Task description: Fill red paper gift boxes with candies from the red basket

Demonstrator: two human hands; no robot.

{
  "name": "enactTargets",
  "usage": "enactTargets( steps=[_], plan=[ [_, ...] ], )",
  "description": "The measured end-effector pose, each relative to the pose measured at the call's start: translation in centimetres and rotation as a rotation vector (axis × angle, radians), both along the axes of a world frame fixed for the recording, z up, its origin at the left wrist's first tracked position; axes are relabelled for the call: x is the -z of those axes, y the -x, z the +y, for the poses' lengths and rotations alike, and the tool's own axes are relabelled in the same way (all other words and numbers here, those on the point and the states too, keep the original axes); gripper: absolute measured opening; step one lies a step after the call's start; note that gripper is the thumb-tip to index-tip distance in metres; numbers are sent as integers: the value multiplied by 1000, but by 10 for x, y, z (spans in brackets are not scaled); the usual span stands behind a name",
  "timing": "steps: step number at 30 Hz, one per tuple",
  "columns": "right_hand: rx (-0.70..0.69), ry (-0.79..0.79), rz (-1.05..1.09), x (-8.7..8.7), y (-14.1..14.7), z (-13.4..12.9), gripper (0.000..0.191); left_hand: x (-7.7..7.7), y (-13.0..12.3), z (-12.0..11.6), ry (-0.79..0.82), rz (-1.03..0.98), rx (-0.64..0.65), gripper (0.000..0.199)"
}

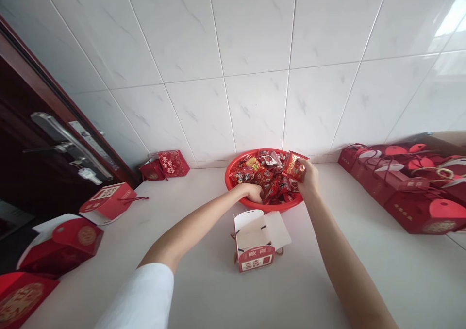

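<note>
A red plastic basket (pixel 237 160) heaped with red-wrapped sweets (pixel 262 176) stands against the wall. My right hand (pixel 309 177) grips a red snack packet (pixel 293 166) over the basket's right side. Down among the sweets at the front left is my left hand (pixel 255 192); its fingers are hidden by the hand itself and the wrappers. Just in front of the basket, a small red and white gift box (pixel 257 260) stands with its lid flaps up, showing a bare white inside and cord handles at its sides.
Closed red gift boxes (pixel 395 186) with cords crowd the right side, near a cardboard carton (pixel 446 142). More red boxes (pixel 109 200) line the left edge, and two small ones (pixel 173 164) sit by the tiled wall. A dark door (pixel 47 173) with keys hanging is at the left.
</note>
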State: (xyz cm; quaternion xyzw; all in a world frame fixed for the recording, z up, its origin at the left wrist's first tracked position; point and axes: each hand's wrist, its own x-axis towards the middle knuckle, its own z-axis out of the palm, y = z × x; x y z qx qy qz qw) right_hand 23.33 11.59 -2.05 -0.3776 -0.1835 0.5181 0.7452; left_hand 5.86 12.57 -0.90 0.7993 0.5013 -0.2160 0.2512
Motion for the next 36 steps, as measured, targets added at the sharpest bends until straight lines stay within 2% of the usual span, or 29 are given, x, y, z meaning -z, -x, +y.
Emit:
enactTargets(
  steps=[13,19,32,36],
  plan=[
    [-11,-9,-10,3,-1,3,11,0,0,-6,-78,75,56,31],
    [-10,-13,0,3,-1,2,9,2,-1,-6,-92,79,94,26],
    [-15,21,0,-4,0,-2,10,-1,2,-10,-189,-73,-5,10],
    [-18,-11,2,-2,0,-2,11,-6,8,-11,-220,-152,-22,18]
  ],
)
